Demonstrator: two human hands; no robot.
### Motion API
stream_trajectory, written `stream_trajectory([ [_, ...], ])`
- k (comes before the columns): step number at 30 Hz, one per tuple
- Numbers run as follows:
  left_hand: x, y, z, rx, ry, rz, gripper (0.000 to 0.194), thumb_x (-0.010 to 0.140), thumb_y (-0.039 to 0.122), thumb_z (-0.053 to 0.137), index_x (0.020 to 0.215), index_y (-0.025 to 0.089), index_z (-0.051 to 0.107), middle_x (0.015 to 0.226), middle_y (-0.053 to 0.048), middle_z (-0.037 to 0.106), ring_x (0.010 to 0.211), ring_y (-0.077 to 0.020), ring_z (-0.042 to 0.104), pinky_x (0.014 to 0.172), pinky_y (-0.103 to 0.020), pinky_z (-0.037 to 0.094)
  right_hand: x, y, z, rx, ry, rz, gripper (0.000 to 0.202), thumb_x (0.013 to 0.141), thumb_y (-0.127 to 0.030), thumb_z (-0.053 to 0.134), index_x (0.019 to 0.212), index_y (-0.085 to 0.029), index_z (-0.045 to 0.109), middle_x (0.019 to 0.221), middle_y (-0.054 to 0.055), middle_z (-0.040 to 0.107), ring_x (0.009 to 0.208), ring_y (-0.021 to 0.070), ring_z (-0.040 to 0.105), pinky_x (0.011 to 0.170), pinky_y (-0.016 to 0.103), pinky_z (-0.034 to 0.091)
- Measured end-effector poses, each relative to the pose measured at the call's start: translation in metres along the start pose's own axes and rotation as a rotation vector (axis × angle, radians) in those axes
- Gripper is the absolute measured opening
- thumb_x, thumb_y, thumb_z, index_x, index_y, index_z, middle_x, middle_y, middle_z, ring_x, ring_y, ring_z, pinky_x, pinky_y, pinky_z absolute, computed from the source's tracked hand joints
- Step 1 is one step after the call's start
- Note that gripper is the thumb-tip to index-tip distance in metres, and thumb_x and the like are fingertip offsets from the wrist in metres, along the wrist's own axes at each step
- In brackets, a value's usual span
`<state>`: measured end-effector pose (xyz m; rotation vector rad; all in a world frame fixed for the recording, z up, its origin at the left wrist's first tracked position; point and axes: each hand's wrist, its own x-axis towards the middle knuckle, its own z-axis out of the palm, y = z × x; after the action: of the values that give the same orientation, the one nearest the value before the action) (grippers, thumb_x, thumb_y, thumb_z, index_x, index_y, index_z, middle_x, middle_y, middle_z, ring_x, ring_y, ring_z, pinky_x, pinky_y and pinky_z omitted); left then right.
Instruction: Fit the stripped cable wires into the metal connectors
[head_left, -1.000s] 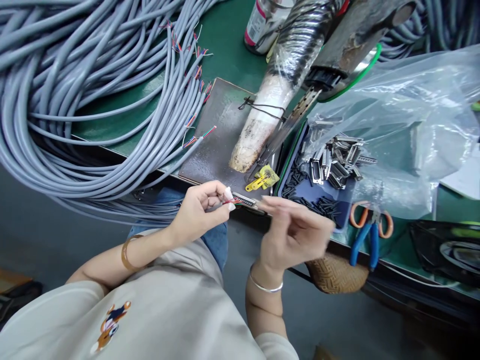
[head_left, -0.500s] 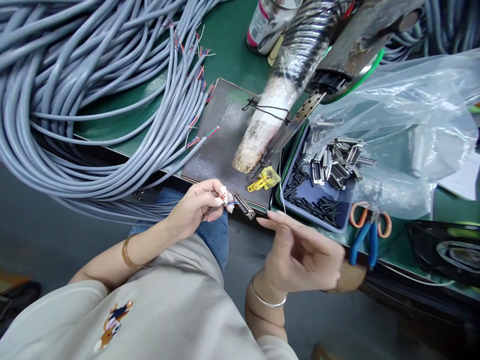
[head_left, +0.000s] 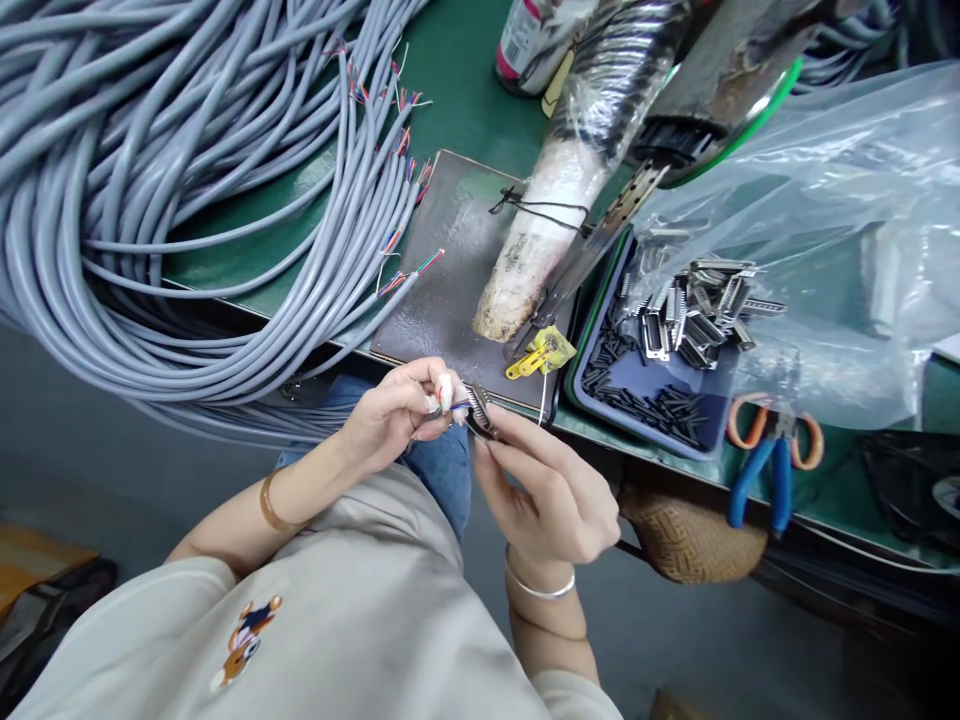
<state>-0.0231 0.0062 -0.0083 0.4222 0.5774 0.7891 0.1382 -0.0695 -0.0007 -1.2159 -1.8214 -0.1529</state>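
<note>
Connector [head_left: 478, 402]: a metal multi-pin piece, suspended between the two hands in front of the bench edge.
Wires [head_left: 459, 405]: thin coloured strands spanning the left fingertips and the connector.
Left hand [head_left: 397, 408]: pinches the wires with white-covered fingertips.
Right hand [head_left: 551, 490]: thumb and fingers close on the connector's near end.
Dark board [head_left: 435, 290]: just beyond both hands, bearing a yellow clip [head_left: 529, 362].
Blue tray [head_left: 628, 372]: beyond and right of the right hand, holding short black tubes [head_left: 679, 415].
Grey cables [head_left: 247, 345]: sweeping left of and beyond the left hand, coloured ends bared.
</note>
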Motion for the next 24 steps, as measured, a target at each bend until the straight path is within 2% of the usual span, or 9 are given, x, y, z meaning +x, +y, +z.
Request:
stream_trajectory([
  [5, 0.001, -0.005, 0.001, 0.144, 0.086, 0.078, 0.026, 0.066, 0.026, 0.082, 0.072, 0.015, 0.06, 0.07, 0.0, 0.066, 0.046, -0.0039, 0.043, 0.045, -0.019, 0.031, 0.0, 0.006, 0.01, -0.028, 0.034, 0.167, 0.022, 0.086, -0.008, 0.078, 0.093, -0.024, 0.066, 0.101, 0.0, 0.083, 0.083, 0.0146, 0.08, 0.075, 0.025, 0.066],
  [9, 0.001, -0.009, 0.002, 0.253, 0.156, 0.118, 0.033, 0.065, 0.024, 0.09, 0.073, 0.016, 0.06, 0.059, 0.006, 0.058, 0.045, -0.0029, 0.043, 0.044, -0.016, 0.033, -0.004, 0.011, 0.017, 0.075, 0.067, 0.317, 0.018, 0.087, -0.008, 0.075, 0.091, -0.023, 0.066, 0.098, 0.001, 0.081, 0.084, 0.0151, 0.079, 0.076, 0.027, 0.066],
  [11, 0.001, -0.01, 0.003, 0.28, 0.177, 0.137, 0.031, 0.067, 0.025, 0.09, 0.076, 0.016, 0.061, 0.056, 0.006, 0.057, 0.045, -0.0043, 0.046, 0.045, -0.016, 0.036, -0.007, 0.012, 0.02, 0.096, 0.095, 0.346, 0.017, 0.088, -0.009, 0.075, 0.09, -0.023, 0.067, 0.098, 0.001, 0.081, 0.085, 0.016, 0.08, 0.076, 0.029, 0.066],
  [14, 0.0, -0.012, 0.004, 0.31, 0.199, 0.159, 0.03, 0.071, 0.028, 0.089, 0.079, 0.016, 0.063, 0.06, 0.003, 0.064, 0.048, -0.0071, 0.055, 0.048, -0.018, 0.044, -0.012, 0.013, 0.022, 0.134, 0.139, 0.381, 0.016, 0.087, -0.009, 0.076, 0.091, -0.022, 0.067, 0.1, 0.002, 0.081, 0.084, 0.0164, 0.08, 0.074, 0.03, 0.067],
  [20, 0.0, -0.011, 0.006, 0.263, 0.148, 0.15, 0.03, 0.07, 0.025, 0.089, 0.079, 0.016, 0.061, 0.069, 0.001, 0.071, 0.05, -0.0081, 0.06, 0.049, -0.019, 0.046, -0.014, 0.014, 0.024, 0.231, 0.192, 0.477, 0.014, 0.087, -0.01, 0.076, 0.089, -0.021, 0.068, 0.099, 0.002, 0.08, 0.085, 0.0174, 0.08, 0.075, 0.032, 0.068],
  [24, 0.001, -0.008, 0.0, 0.092, 0.036, 0.039, 0.021, 0.068, 0.021, 0.081, 0.075, 0.015, 0.062, 0.076, -0.004, 0.074, 0.054, -0.0101, 0.061, 0.048, -0.02, 0.044, -0.012, 0.013, 0.022, 0.267, 0.167, 0.506, 0.012, 0.088, -0.012, 0.076, 0.086, -0.021, 0.067, 0.095, 0.002, 0.08, 0.083, 0.0176, 0.079, 0.072, 0.032, 0.068],
])
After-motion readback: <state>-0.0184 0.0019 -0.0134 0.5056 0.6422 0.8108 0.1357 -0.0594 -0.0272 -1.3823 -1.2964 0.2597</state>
